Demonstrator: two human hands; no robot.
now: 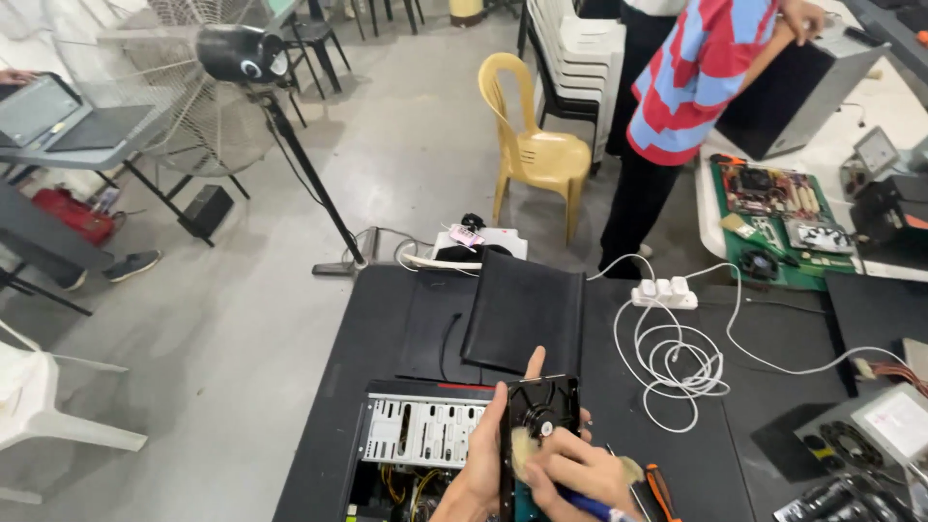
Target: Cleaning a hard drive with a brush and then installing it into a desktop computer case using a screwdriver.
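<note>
Gripping a black hard drive (pixel 539 414) upright by its edge, the left hand (pixel 483 464) turns its face toward the right hand (pixel 580 474), which is closed on a blue-handled brush (pixel 527 452) whose bristles touch it. Below sits an open computer case (pixel 416 440) at the near edge of the black table (pixel 754 406).

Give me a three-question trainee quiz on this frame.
1. True or false: the left hand holds the black case fan upright.
2. What does the right hand press against the fan? A) a brush B) a screwdriver C) a cloth
3. What lies coiled beside the white power strip?

Key: 1 true. 2 A, a brush with pale bristles. 3 a white cable on the black table.
</note>
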